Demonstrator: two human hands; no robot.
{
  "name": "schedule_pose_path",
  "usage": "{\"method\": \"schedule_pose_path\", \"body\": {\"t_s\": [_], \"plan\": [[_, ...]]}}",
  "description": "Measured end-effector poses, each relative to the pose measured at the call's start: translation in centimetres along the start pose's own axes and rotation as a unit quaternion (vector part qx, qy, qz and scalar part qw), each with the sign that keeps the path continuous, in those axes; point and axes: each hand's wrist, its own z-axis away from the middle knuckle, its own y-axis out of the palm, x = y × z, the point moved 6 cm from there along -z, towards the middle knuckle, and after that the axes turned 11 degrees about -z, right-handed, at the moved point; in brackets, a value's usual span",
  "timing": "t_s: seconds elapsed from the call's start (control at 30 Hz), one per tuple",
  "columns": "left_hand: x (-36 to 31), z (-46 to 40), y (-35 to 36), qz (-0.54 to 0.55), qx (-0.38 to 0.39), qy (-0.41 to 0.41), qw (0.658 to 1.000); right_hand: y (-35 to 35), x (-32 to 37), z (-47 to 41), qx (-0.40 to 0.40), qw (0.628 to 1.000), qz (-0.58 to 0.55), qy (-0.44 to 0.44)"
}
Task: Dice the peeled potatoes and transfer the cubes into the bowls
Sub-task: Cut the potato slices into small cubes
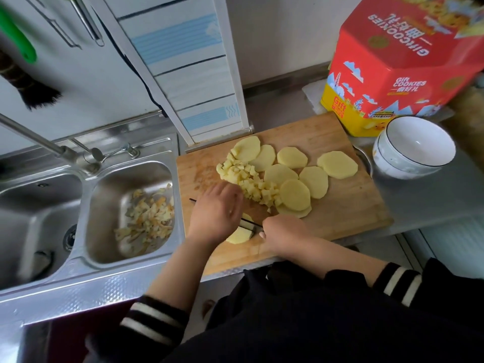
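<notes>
2 hands (217,205) (282,231) on knife (248,223), near board's (353,205) front edge

Board (340,205): I see it right of the sink (125,216).
Slices (314,176): on board, far side.
Cubes (248,182): left of slices.
Bowl (413,150): right of board.
Tin (392,74): far behind bowl.
</notes>
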Motion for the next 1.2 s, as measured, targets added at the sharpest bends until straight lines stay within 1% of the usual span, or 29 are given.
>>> {"method": "schedule_pose_path", "body": {"t_s": [0.03,0.07,0.1,0.13,0.2,0.27,0.43,0.57,0.67,0.77,0.8,0.83,0.87,0.9,0.93,0.97,1.0,1.03,1.07,1.1,1.13,1.17,1.2], "plan": [[0.0,-1.4,1.2,-0.036,0.114,0.005,0.993,0.0,0.1,0.2,-0.001,1.000,0.002,-0.005],[0.2,-2.1,2.7,-0.069,0.229,0.000,0.971,0.0,0.2,0.3,-0.006,1.000,0.004,-0.013],[0.3,-2.4,4.0,-0.097,0.325,-0.006,0.941,0.0,0.2,0.5,-0.012,1.000,0.006,-0.022],[0.4,-2.4,5.0,-0.115,0.389,-0.006,0.914,0.0,0.3,0.7,-0.019,0.999,0.009,-0.031],[0.1,-2.1,6.1,-0.130,0.463,-0.001,0.877,-0.1,0.4,1.0,-0.030,0.999,0.016,-0.041],[0.1,-1.9,6.5,-0.130,0.490,-0.010,0.862,-0.2,0.5,1.2,-0.036,0.998,0.018,-0.047],[0.9,-1.8,7.3,-0.119,0.515,-0.020,0.849,-0.2,0.5,1.6,-0.050,0.997,0.010,-0.066],[1.5,-1.8,8.0,-0.106,0.548,-0.030,0.830,-0.8,0.7,2.1,-0.053,0.996,0.027,-0.069],[2.1,-2.0,8.2,-0.100,0.560,-0.032,0.822,-1.2,1.1,2.5,-0.054,0.996,0.039,-0.062],[1.2,-1.7,7.2,-0.083,0.575,-0.011,0.814,-1.5,1.5,2.8,-0.059,0.996,0.051,-0.052],[0.6,-2.2,6.0,-0.098,0.548,0.006,0.830,-1.5,1.6,2.9,-0.061,0.995,0.053,-0.054],[0.1,-3.2,4.3,-0.116,0.485,0.020,0.867,-1.5,1.7,3.1,-0.062,0.995,0.050,-0.056],[-0.4,-4.5,2.0,-0.119,0.389,0.024,0.913,-1.6,1.8,3.2,-0.058,0.996,0.044,-0.057],[-0.8,-5.5,-0.6,-0.102,0.269,0.025,0.957,-1.6,1.8,3.4,-0.051,0.997,0.036,-0.055],[-1.2,-5.9,-3.6,-0.062,0.127,0.035,0.989,-1.5,1.7,3.5,-0.043,0.997,0.028,-0.052],[-1.5,-5.5,-6.6,-0.017,-0.016,0.050,0.998,-1.4,1.7,3.5,-0.040,0.998,0.025,-0.050],[-1.4,-4.3,-9.1,0.012,-0.148,0.064,0.987,-1.4,1.7,3.5,-0.039,0.998,0.026,-0.049],[-1.5,-2.5,-10.9,0.026,-0.251,0.072,0.965,-1.3,1.7,3.6,-0.038,0.998,0.030,-0.047],[-1.5,-0.5,-11.6,0.026,-0.314,0.080,0.946,-1.2,1.6,3.5,-0.037,0.998,0.031,-0.044],[-1.6,1.6,-11.2,0.016,-0.340,0.096,0.935,-1.1,1.5,3.5,-0.033,0.998,0.031,-0.040],[-1.7,3.4,-10.0,0.005,-0.338,0.117,0.934,-1.0,1.3,3.4,-0.029,0.999,0.029,-0.035],[-1.7,5.1,-8.3,0.001,-0.311,0.137,0.940,-0.9,1.2,3.3,-0.025,0.999,0.027,-0.032],[-1.6,6.4,-6.2,0.003,-0.268,0.153,0.951,-0.8,1.2,3.2,-0.022,0.999,0.024,-0.030]]}}
